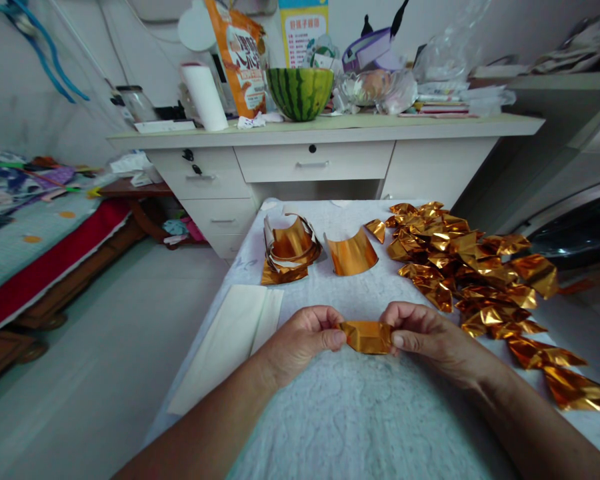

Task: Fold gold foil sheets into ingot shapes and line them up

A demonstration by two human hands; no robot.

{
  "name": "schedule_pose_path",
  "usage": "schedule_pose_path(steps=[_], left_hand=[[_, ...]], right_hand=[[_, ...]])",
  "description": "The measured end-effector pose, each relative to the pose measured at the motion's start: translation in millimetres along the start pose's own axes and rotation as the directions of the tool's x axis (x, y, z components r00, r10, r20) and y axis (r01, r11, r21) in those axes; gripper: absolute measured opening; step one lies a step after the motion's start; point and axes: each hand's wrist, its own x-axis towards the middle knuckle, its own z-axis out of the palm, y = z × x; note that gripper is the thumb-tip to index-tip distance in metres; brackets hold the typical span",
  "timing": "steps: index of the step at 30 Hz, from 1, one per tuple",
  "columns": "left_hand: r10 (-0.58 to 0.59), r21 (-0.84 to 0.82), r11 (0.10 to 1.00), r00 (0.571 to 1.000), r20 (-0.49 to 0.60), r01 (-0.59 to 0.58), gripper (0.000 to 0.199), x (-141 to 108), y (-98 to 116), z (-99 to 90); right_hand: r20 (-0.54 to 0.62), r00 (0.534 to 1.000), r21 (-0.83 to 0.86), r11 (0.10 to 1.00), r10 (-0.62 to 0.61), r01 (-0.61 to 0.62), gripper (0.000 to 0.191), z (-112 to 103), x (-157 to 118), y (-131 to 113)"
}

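Observation:
A small gold foil packet is stretched between my two hands above the cloth-covered table. My left hand pinches its left end between thumb and fingers. At the right end, my right hand grips it the same way. Beyond the hands lies a curved gold foil sheet. To its left is a stack of curled gold foil sheets. Many twisted gold foil pieces are heaped on the right side of the table.
White paper sheets lie at the table's left edge. Behind stands a white desk with a watermelon-patterned bowl, a paper roll and an orange bag. A bed is at the left, a front-loading machine at the right.

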Motion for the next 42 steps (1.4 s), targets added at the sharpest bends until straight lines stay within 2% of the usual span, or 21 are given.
schedule_pose_path(steps=[16,26,33,36,39,42], left_hand=[[0.028,-0.021,0.999,1.0,0.011,-0.028,0.037,0.9,-0.3,2.2],[0.036,0.075,0.997,0.999,0.016,-0.037,0.034,0.5,-0.4,0.6],[0.104,0.164,0.981,0.994,0.012,-0.105,0.027,-1.1,4.5,4.2],[0.241,0.334,0.914,0.97,0.011,-0.231,0.016,-1.5,5.4,3.9],[0.413,0.57,0.743,0.91,0.02,-0.35,0.009,-2.4,7.1,4.5],[0.497,0.74,0.549,0.864,0.084,-0.388,0.014,-4.1,7.8,6.7]], right_hand=[[0.01,1.0,-0.05,0.998,-0.026,0.027,0.029,-1.1,2.0,4.2],[0.028,0.998,-0.068,0.996,-0.05,0.052,0.025,-0.1,0.5,4.2],[-0.041,0.997,-0.055,0.997,-0.06,0.058,0.023,1.4,2.9,4.0],[-0.047,0.997,-0.072,0.996,-0.062,0.058,0.024,-0.2,3.8,4.5],[-0.065,0.994,-0.111,0.991,-0.084,0.076,0.028,-0.9,3.1,4.2],[-0.093,0.988,-0.173,0.979,-0.122,0.105,0.028,1.7,2.2,2.0]])
